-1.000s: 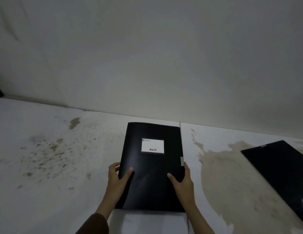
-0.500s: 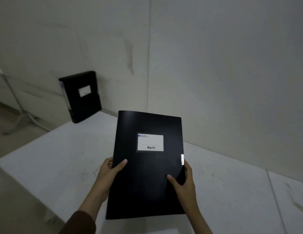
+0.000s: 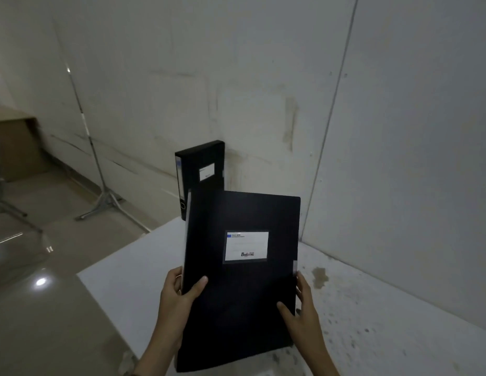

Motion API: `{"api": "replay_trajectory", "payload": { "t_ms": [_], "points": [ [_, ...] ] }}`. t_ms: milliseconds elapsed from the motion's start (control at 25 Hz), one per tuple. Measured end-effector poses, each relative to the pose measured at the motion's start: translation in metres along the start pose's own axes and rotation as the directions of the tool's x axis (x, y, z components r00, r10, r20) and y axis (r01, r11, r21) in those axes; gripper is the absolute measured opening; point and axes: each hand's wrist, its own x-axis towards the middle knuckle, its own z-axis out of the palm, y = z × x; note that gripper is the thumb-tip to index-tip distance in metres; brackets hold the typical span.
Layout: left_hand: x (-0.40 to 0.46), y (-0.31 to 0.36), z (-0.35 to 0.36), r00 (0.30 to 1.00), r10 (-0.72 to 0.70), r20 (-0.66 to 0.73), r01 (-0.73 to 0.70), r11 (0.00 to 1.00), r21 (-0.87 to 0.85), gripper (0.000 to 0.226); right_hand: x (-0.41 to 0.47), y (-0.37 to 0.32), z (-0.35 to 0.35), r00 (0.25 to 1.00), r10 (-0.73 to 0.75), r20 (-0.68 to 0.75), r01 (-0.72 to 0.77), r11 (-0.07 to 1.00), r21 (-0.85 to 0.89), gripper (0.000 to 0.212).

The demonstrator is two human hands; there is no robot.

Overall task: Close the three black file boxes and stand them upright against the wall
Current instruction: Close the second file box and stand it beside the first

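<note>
I hold a closed black file box (image 3: 242, 289) with a white label on its front, lifted above the white platform (image 3: 133, 280). My left hand (image 3: 176, 297) grips its left edge, thumb on the cover. My right hand (image 3: 304, 308) grips its right edge near the clasp. Behind it, a second black file box (image 3: 201, 169) stands upright against the wall (image 3: 263, 90), its lower part hidden by the held box. The third box is out of view.
The platform's left edge drops to a glossy tiled floor (image 3: 46, 308). A metal tripod stand (image 3: 101, 196) rises from the floor at the left. A brown cardboard box (image 3: 16, 145) sits at the far left. Stains mark the platform at right.
The view has swung left, taking the third box on the platform out of sight. I have carried the held box toward the upright box, which now sits close behind it.
</note>
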Motion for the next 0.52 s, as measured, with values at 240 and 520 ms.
{"api": "replay_trajectory", "payload": {
  "t_ms": [240,520],
  "points": [
    [0.079,0.013,0.006,0.990,0.113,-0.083,-0.112,0.994,0.009,0.038,0.092,-0.040,0.036,0.993,-0.112,0.032,0.115,0.991,-0.075,0.068],
    [0.150,0.010,0.027,0.969,0.209,-0.130,-0.202,0.977,0.066,0.045,0.187,-0.133,0.087,0.888,-0.437,0.142,0.459,0.862,-0.216,0.072]
  ]
}}
